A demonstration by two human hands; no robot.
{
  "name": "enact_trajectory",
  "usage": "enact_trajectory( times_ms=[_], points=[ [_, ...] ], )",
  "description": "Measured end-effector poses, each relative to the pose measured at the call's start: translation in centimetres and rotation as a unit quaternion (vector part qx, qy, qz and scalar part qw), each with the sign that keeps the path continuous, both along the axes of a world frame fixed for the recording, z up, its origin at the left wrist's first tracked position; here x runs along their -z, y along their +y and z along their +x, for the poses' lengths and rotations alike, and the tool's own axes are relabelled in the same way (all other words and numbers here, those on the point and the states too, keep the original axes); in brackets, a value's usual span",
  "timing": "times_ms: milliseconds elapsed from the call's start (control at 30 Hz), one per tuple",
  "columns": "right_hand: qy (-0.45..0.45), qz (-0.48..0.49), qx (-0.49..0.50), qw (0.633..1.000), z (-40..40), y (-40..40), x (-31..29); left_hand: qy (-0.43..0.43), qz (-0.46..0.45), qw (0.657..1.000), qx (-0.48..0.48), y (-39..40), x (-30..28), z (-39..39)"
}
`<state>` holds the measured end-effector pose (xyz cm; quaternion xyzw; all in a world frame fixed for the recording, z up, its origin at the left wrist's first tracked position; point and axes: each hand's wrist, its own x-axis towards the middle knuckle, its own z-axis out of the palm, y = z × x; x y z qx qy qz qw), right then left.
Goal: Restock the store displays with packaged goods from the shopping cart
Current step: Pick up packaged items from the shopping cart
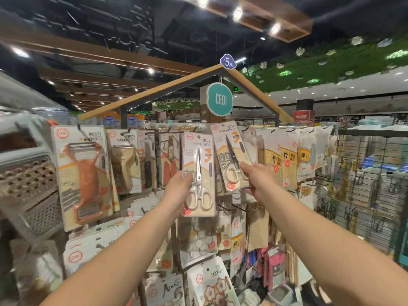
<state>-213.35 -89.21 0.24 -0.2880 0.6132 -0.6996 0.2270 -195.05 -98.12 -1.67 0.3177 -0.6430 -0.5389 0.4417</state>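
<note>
You stand before a hanging display rack (167,131) in a store, both arms raised toward its top row; your left hand (176,188) grips the left edge of a carded pack of scissors (198,175), thumb across the front of the card, fingers hidden behind it; that pack hangs upright just below the rack's top rail, white handles down. Your right hand (254,175) pinches the lower right corner of a second scissors pack (231,155), thumb on the front, the card tilted with its top leaning left; whether its hole sits on a hook cannot be told from here; the two cards stand side by side, their edges just overlapping or touching. To the left hang peeler packs (81,173), the nearest one orange; farther left stands a metal grater (28,184). To the right hang yellow bamboo packs (280,164) and a wire grid panel (362,191). Below your hands hang sticky hook packs (212,281). Above, a teal round sign (219,99) hangs under the wooden roof frame (154,91), topped by a blue price tag (228,61).
</note>
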Motion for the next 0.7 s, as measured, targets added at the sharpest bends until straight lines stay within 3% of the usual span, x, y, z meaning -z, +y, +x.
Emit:
enact_trajectory(
  times_ms=[167, 367, 700],
  points=[
    [0.008, -0.001, 0.0, 1.0, -0.5, -0.1, 0.3, 0.002, 0.003, 1.0, 0.02, -0.9, -0.1, 0.0],
    [-0.051, -0.009, -0.012, 0.999, -1.0, -0.1, 1.4, 0.005, 0.014, 1.0, 0.017, -1.6, 0.9, -0.2],
    [-0.01, 0.074, -0.009, 0.997, -0.1, -1.7, 1.0, 0.045, 0.029, 0.998, 0.039, -1.8, 1.0, -1.4]
  ],
)
